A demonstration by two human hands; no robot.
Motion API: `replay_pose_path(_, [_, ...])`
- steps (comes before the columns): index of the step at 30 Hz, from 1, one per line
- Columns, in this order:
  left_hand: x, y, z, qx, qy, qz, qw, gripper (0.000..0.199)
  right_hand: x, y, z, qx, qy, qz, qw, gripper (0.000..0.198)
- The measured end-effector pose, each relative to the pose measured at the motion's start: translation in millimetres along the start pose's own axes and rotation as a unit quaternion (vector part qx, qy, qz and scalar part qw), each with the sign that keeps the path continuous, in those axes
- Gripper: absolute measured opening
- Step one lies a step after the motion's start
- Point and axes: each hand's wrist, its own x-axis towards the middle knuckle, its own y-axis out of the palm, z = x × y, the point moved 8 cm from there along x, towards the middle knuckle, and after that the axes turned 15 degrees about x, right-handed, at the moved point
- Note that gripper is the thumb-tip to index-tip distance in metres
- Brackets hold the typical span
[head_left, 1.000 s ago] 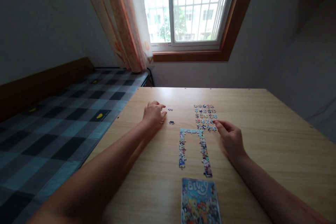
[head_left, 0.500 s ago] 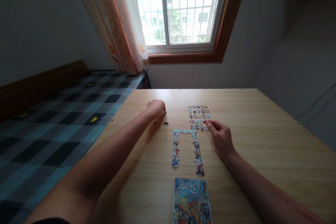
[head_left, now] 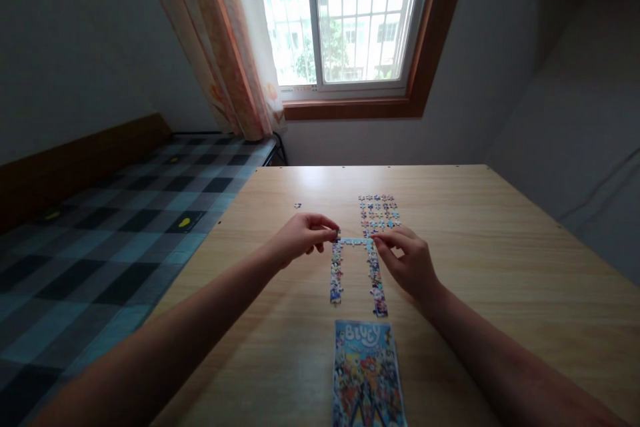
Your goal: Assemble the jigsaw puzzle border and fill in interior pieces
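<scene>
My left hand (head_left: pixel 305 240) is closed in a pinch on a small dark puzzle piece (head_left: pixel 337 234), held just over the upper left corner of the partly joined puzzle border (head_left: pixel 335 273). That border has a light blue top strip and two colourful sides, and its near side is open. My right hand (head_left: pixel 410 257) is also pinched, its fingertips at the border's upper right corner; whatever is between them is too small to make out. Rows of loose puzzle pieces (head_left: pixel 379 206) lie just beyond, partly hidden by the right hand. A single loose piece (head_left: pixel 298 205) lies farther left.
A Bluey picture box or card (head_left: pixel 367 373) lies at the near side of the wooden table (head_left: pixel 475 213). Left of the table stands a bed with a checked cover (head_left: pixel 125 240). A curtain (head_left: pixel 230 47) and a barred window (head_left: pixel 360 27) are behind.
My left hand has come right and nearer with a piece, from the loose pieces to the border's upper left corner. My right hand has shifted left from the rows to its upper right corner.
</scene>
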Motion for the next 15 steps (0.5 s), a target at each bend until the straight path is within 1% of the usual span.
replay_pose_path(3, [-26.4, 18.9, 16.1, -0.108, -0.04, -0.002, 0.993, 0.018, -5.3, 13.9, 30.6, -0.004, -0.067, 0.05, 0.997, 0.013])
replay_pose_path(6, [-40.9, 33.2, 32.8, -0.201, -0.079, 0.004, 0.976, 0.027, -11.6, 28.3, 51.2, -0.002, -0.105, 0.088, 0.991, 0.013])
replay_pose_path(9, [-49.2, 47.1, 43.0, -0.288, -0.108, 0.038, 0.951, 0.034, -16.1, 39.8, 60.6, -0.013, -0.122, 0.113, 0.986, 0.013])
replay_pose_path(11, [-53.5, 54.3, 45.4, -0.332, -0.117, 0.058, 0.934, 0.036, -17.9, 44.7, 63.3, -0.021, -0.126, 0.126, 0.984, 0.016])
replay_pose_path(15, [-60.1, 64.6, 45.8, -0.371, -0.124, 0.074, 0.917, 0.039, -19.1, 46.6, 68.2, -0.027, -0.134, 0.129, 0.982, 0.019])
